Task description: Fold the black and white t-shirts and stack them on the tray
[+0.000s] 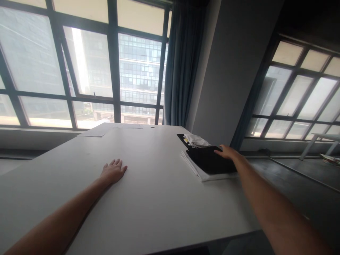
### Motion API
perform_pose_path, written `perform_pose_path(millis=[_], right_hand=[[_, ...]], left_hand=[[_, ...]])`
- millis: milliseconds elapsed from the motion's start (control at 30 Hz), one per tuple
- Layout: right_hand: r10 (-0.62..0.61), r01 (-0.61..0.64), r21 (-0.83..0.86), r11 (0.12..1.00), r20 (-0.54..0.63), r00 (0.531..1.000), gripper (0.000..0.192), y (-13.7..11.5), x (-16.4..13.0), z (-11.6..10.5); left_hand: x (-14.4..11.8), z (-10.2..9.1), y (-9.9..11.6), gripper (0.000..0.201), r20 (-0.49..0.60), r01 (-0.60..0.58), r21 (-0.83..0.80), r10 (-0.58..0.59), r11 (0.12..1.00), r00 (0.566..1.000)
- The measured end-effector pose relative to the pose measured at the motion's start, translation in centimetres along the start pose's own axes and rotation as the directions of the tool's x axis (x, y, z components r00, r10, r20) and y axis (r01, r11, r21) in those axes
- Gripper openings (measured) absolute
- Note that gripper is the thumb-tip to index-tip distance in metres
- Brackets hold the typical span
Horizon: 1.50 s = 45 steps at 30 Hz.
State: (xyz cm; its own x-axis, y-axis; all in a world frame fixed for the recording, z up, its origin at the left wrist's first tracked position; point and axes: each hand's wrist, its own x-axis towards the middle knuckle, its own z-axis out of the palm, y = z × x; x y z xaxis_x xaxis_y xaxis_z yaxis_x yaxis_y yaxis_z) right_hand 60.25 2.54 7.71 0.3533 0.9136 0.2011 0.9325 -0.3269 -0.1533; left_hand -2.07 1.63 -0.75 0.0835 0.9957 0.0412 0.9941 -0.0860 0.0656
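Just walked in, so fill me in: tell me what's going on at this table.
A person leans over a white table by the windows. Their left hand lies flat and open on the bare tabletop. Their right hand rests on a folded black cloth stacked on a folded white cloth near the table's right edge.

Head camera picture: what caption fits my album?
Right hand on folded black cloth, left hand flat on white table.

Left hand (113, 171): bare, no glove, no ring seen. Right hand (226, 152): bare, no glove. Both forearms uncovered to frame edge; no sleeve, watch or band in view. Fingernails too small to judge.
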Motion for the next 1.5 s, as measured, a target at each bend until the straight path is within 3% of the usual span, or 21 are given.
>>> perform_pose_path(millis=[67, 167, 267, 333, 400, 433, 567, 633, 700, 833, 933, 1033, 1133, 1267, 1500], right_hand=[[-0.019, 0.015, 0.023, 1.000, 0.191, 0.981, 0.062, -1.7, -0.5, 3.1], [0.013, -0.006, -0.028, 1.000, 0.248, 0.969, 0.063, -4.7, -0.4, 4.3], [-0.061, 0.066, -0.072, 0.995, 0.065, 0.996, 0.065, -7.4, 0.5, 2.4], [-0.134, 0.127, -0.077, 0.989, -0.093, 0.987, 0.064, -9.0, 0.9, 1.3], [-0.167, 0.159, -0.059, 0.985, -0.159, 0.973, 0.065, -10.3, 0.4, 1.8], [-0.168, 0.163, -0.048, 0.986, -0.142, 0.975, 0.065, -10.8, -0.1, 2.7], [-0.142, 0.148, -0.039, 0.988, 0.126, 0.982, 0.069, -11.4, -3.0, 7.5], [-0.120, 0.132, -0.045, 0.990, 0.206, 0.971, 0.070, -11.6, -3.7, 8.5], [-0.123, 0.135, -0.040, 0.990, 0.219, 0.968, 0.069, -12.6, -3.9, 8.0], [-0.327, 0.324, 0.048, 0.945, 0.113, 0.938, 0.067, -18.2, -5.2, 6.7], [-0.464, 0.449, 0.135, 0.883, 0.107, 0.879, 0.069, -23.4, -7.8, 8.3], [-0.471, 0.440, 0.183, 0.879, 0.197, 0.860, 0.068, -26.7, -10.1, 10.6], [-0.471, 0.437, 0.184, 0.880, 0.222, 0.854, 0.065, -27.4, -11.2, 11.7], [-0.472, 0.445, 0.170, 0.879, 0.181, 0.863, 0.063, -26.4, -11.3, 11.8], [-0.484, 0.463, 0.154, 0.873, 0.156, 0.861, 0.061, -26.3, -11.6, 11.6]], left_hand=[[0.3, 0.2, -0.2, 0.071, 0.010, 0.001, -0.009, -0.001, 1.000, 1.000], [0.6, 0.5, -0.6, 0.073, 0.009, -0.004, -0.020, 0.004, 1.000, 1.000], [0.7, 0.7, -0.8, 0.071, -0.009, -0.014, -0.024, 0.014, 1.000, 1.000], [0.7, 0.7, -0.7, 0.070, -0.009, -0.013, -0.018, 0.012, 1.000, 1.000], [0.5, 0.6, -0.5, 0.068, -0.012, -0.003, -0.007, 0.003, 1.000, 1.000], [0.4, 0.5, -0.4, 0.068, -0.012, 0.000, -0.001, 0.000, 1.000, 1.000], [-0.1, 0.1, 0.1, 0.068, -0.015, 0.007, 0.014, -0.007, 1.000, 1.000], [-0.2, 0.0, 0.2, 0.068, -0.008, 0.003, 0.021, -0.003, 1.000, 1.000], [-0.2, 0.1, 0.2, 0.068, -0.006, -0.003, 0.023, 0.003, 1.000, 1.000], [0.0, 0.4, -0.3, 0.068, -0.022, -0.007, 0.022, 0.007, 1.000, 1.000], [0.1, 0.5, -0.4, 0.069, -0.021, -0.021, 0.039, 0.022, 0.999, 1.000], [0.1, 0.4, 1.1, 0.074, 0.028, -0.074, 0.053, 0.073, 0.996, 0.997], [0.2, 0.7, 4.0, 0.075, 0.038, -0.181, 0.029, 0.179, 0.983, 0.983], [0.5, 1.0, 6.9, 0.071, -0.012, -0.231, -0.011, 0.231, 0.973, 0.973], [0.2, 0.7, 6.6, 0.074, -0.009, -0.236, -0.048, 0.236, 0.970, 0.972]])
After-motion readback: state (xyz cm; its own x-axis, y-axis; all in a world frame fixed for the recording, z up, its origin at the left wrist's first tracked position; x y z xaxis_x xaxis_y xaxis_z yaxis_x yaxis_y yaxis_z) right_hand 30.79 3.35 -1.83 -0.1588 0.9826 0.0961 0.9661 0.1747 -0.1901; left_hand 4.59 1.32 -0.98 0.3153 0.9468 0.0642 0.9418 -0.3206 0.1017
